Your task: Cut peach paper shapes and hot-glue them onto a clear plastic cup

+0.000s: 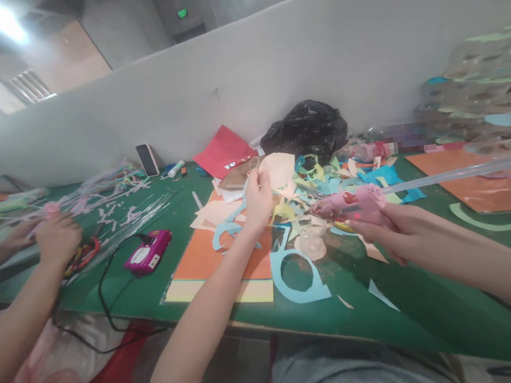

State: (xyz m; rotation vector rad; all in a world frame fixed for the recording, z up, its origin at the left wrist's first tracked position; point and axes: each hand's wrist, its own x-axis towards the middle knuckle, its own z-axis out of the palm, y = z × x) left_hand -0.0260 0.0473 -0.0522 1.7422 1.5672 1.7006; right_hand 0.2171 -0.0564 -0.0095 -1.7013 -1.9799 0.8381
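Note:
My right hand point(384, 229) grips a pink hot glue gun point(353, 202). Its nozzle points left, and a long clear glue stick point(461, 174) sticks out of its back. My left hand point(258, 197) is raised over the middle of the table, fingers closed on a cream paper piece point(279, 170). A small clear round thing point(253, 164) shows just above those fingers; whether they hold it too I cannot tell. Below lie light blue paper offcuts point(302, 297) with round holes and a whitish lump point(310, 243) under the nozzle.
Stacked orange sheets point(222, 263) lie under my left forearm. Paper scraps, a black plastic bag point(306, 130) and a red sheet point(226, 152) fill the back. At left are a magenta device point(149, 253) with a black cable, a phone point(147, 159) and a co-worker's hands point(57, 235).

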